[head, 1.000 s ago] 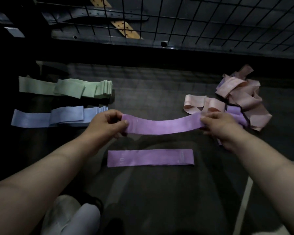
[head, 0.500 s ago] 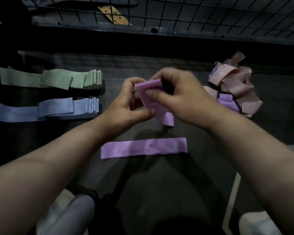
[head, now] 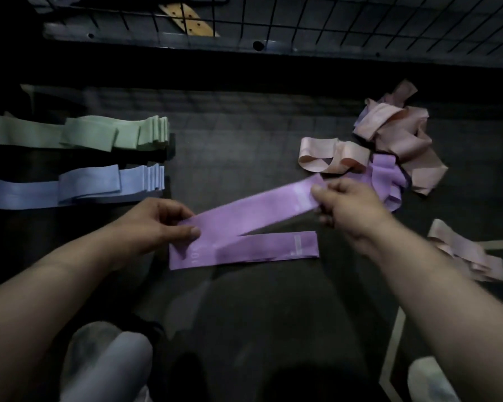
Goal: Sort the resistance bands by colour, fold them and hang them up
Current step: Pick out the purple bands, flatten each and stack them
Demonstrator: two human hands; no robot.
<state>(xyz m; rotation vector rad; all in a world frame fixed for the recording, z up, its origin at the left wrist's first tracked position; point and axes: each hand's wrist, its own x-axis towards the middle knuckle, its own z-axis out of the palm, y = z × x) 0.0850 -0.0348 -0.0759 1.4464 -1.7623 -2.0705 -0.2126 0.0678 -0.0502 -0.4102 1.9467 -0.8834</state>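
Holding the held purple band (head: 253, 213) stretched between both hands, the person is probably lining it up over the flat purple band (head: 244, 252) on the floor (head: 244, 146) to build a purple pile. The left hand (head: 154, 227) pinches one end between thumb and curled fingers (head: 172, 211), right above the flat band's nine o'clock end. The right hand (head: 346, 204) pinches the other end, raised toward two o'clock, so the strip slants. The green stack (head: 99, 134) at ten o'clock and the blue stack (head: 84, 187) at nine o'clock lie sorted, well apart from the hands. The unsorted pink and purple heap (head: 395, 140) sits at two o'clock, just beyond the right hand.
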